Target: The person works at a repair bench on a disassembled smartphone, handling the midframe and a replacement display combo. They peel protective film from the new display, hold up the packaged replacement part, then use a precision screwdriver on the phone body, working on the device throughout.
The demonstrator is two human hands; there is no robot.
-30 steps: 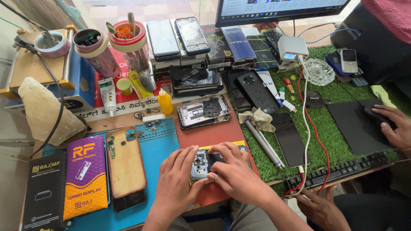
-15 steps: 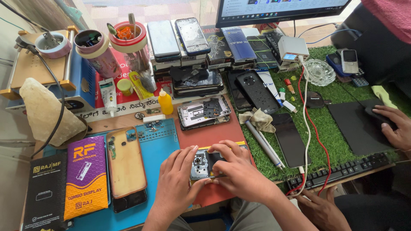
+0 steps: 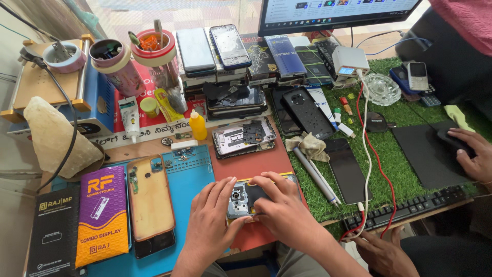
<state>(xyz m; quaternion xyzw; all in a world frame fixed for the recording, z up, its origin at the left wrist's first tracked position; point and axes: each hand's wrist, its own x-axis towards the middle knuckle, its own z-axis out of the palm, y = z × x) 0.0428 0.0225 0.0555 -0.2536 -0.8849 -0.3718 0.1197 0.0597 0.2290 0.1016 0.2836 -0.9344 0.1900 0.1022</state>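
Both my hands rest on an opened phone that lies on the red mat at the table's front edge. My left hand grips its left end, with the thumb under the camera area. My right hand covers the phone's right part, fingers curled down onto its exposed inner board. Most of the phone is hidden under my fingers.
Another opened phone lies farther back, a tan phone back on the blue mat, boxes at left. Tweezers, a dark phone, red cable, keyboard. Another person's hand holds a mouse.
My right hand has slid slightly left over the phone, covering more of it. My left hand holds the same spot.
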